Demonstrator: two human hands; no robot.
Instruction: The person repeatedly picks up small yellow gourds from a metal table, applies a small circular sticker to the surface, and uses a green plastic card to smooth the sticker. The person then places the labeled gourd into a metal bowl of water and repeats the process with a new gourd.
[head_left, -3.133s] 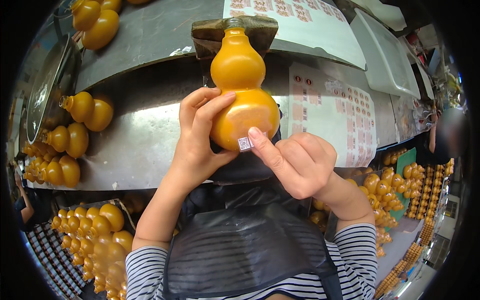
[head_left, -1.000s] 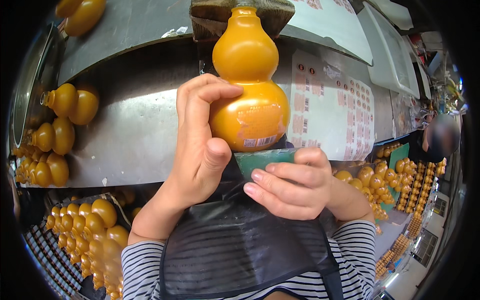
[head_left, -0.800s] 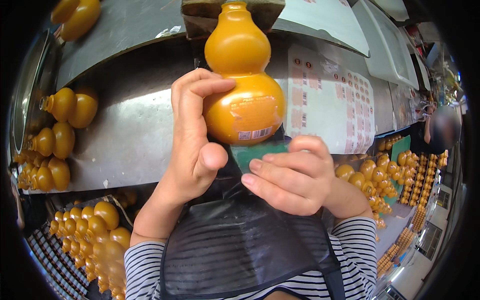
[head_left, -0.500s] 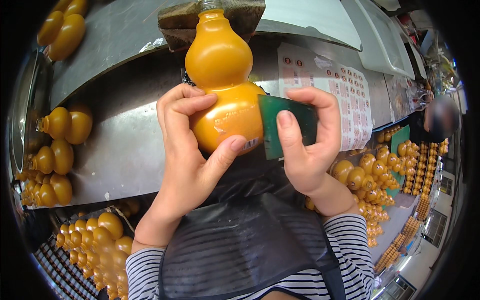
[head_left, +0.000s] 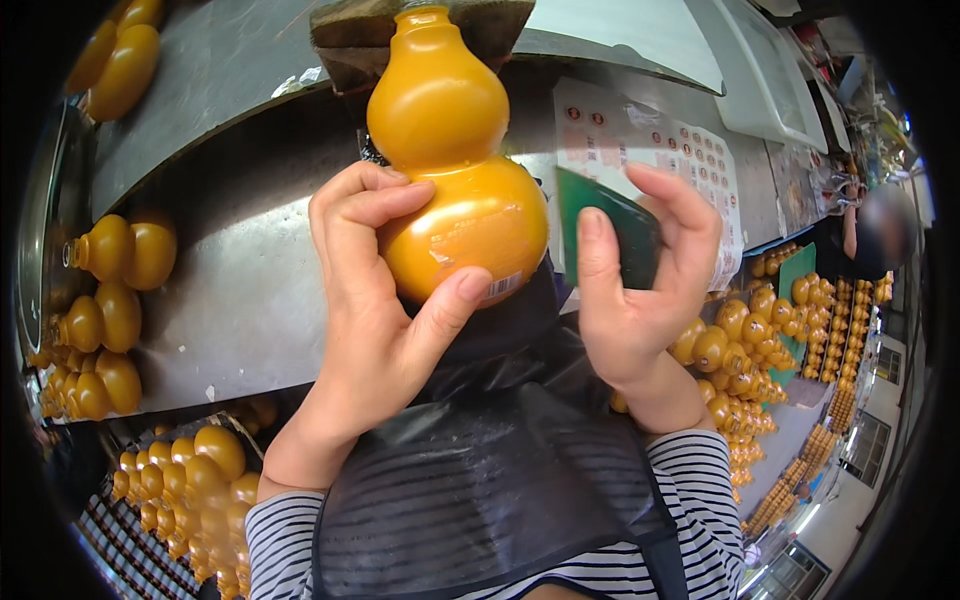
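Orange-yellow bottle (head_left: 440, 115), green card (head_left: 622, 240)

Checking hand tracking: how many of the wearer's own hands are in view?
2. The left hand is at the left of the yellow gourd-shaped bottle, thumb across its lower bulb; the right hand, right of the bottle, holds a flat green tool. Neither is hidden.

One held bottle (head_left: 450, 185), one green plate (head_left: 633, 238), one wooden block (head_left: 345, 45).
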